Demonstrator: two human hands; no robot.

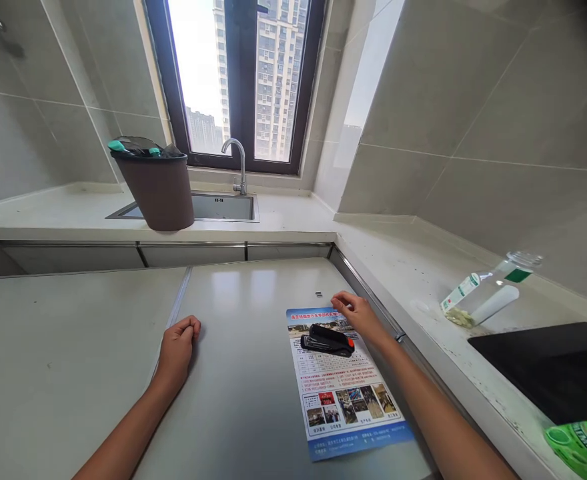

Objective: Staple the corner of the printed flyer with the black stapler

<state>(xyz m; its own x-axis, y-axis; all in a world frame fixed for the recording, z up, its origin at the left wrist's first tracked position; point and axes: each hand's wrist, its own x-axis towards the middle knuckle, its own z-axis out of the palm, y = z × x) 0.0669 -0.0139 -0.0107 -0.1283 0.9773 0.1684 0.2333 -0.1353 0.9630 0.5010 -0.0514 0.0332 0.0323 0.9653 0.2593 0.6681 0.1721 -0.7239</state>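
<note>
My left hand (176, 348) is curled into a fist and rests on the pale panel, with nothing showing in it. My right hand (357, 316) has its fingers pinched together at the top right corner of a printed flyer (346, 417). Lying flat, the flyer carries red and black print, small photos and a blue band along its bottom. On its upper half sits a black stapler (327, 340) with a red button at the right end, just left of my right hand and not touching it. Beyond the flyer's top edge lie a few small staple strips (318, 294).
A brown trash bin (161, 193) stands at the sink's (228, 208) front left, beside the faucet (242, 167). On the right counter (398, 267) are a clear glass jar (493, 293), a black board-like slab (543, 367) and a green package (586, 443).
</note>
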